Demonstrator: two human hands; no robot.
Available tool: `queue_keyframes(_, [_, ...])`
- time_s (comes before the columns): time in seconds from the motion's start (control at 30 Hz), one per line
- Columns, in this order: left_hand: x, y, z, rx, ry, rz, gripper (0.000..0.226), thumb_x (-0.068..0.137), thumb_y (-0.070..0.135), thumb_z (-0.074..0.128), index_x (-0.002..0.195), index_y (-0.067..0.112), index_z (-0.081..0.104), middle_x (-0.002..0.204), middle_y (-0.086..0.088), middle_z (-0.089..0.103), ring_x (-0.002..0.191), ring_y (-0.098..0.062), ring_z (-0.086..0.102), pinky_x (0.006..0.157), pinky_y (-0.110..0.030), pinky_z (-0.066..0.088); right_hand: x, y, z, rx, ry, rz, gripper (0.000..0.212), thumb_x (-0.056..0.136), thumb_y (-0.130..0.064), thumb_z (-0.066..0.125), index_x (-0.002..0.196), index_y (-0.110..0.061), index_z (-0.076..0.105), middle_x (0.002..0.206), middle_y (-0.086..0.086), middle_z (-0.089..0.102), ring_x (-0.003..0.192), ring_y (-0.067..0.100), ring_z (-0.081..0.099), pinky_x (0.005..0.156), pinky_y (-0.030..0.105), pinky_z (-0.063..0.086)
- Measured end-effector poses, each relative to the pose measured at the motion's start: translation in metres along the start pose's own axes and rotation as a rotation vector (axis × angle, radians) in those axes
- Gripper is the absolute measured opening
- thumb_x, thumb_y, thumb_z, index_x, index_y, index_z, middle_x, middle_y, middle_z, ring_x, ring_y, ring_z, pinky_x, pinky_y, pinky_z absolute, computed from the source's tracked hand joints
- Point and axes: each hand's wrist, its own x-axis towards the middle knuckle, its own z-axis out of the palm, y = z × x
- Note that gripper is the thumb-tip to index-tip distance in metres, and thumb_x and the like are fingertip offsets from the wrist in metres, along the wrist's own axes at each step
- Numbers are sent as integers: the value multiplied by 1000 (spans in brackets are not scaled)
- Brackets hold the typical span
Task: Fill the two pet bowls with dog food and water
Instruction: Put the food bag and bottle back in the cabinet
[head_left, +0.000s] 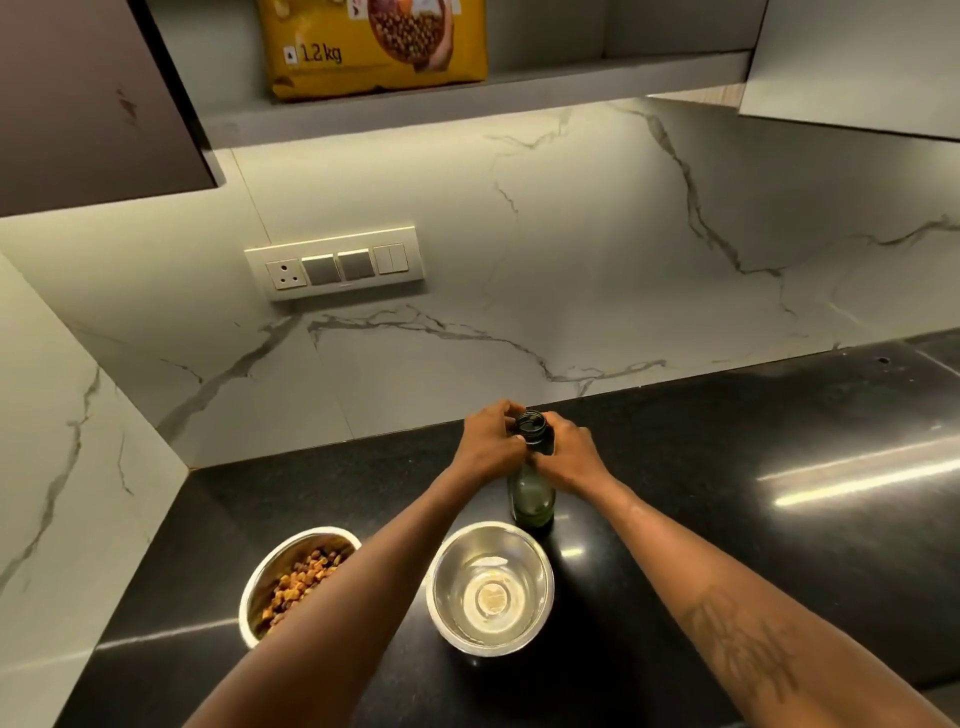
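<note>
Item one: the bottle (532, 493) stands upright on the black counter (727, 467), just behind the water bowl (491, 587). My right hand (571, 457) is clamped round its neck; my left hand (488, 441) curls its fingers at the top.

Handling: green and see-through, it looks rigid and smooth, so likely slippery if wet, and probably light, since little liquid shows inside. The neck is the sound place to hold.

The water bowl holds clear water. The food bowl (296, 577) beside it holds kibble. Both are thin steel and would slide easily.

Not verified: whether the dark top is a cap or an open mouth. My left forearm covers part of the food bowl. The bag (374, 47) on the shelf (571, 83) is cut off above.
</note>
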Motion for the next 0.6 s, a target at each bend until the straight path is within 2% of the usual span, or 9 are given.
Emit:
queue_keyframes(0.13, [-4, -1, -15, -57, -6, 45, 58, 87, -9, 68, 140, 11, 55, 129, -19, 70, 123, -29, 67, 90, -24, 54, -8, -10, -4, 10, 72, -49, 47, 80, -34, 81, 123, -23, 67, 111, 0, 76, 101, 18, 71, 87, 33, 57])
queue_keyframes(0.3, [-14, 19, -44, -140, 57, 169, 55, 91, 15, 78, 141, 15, 56, 129, -15, 71, 119, -25, 69, 98, -33, 58, -13, -51, -40, 92, 222, -185, 51, 82, -37, 84, 127, -18, 67, 116, 1, 75, 101, 10, 67, 89, 27, 56])
queue_keyframes(0.43, [-33, 48, -76, -354, 68, 258, 47, 91, 20, 78, 134, 13, 60, 125, -14, 73, 116, -24, 72, 100, -40, 59, -17, -94, -83, 113, 330, -311, 51, 82, -36, 81, 128, -18, 68, 118, 0, 76, 102, 15, 70, 91, 38, 59])
queue_keyframes(0.53, [-48, 77, -98, -398, 120, 347, 62, 82, 25, 87, 137, 15, 58, 125, -10, 74, 115, -20, 73, 98, -42, 61, -19, -132, -115, 116, 417, -372, 52, 82, -38, 83, 128, -21, 68, 116, -2, 77, 99, 13, 71, 89, 34, 59])
queue_keyframes(0.6, [-59, 99, -109, -310, 217, 412, 71, 79, 29, 90, 141, 20, 55, 129, -5, 73, 118, -16, 70, 95, -39, 62, -25, -156, -134, 138, 445, -421, 55, 83, -41, 82, 132, -21, 66, 118, -1, 76, 99, 13, 72, 89, 35, 59])
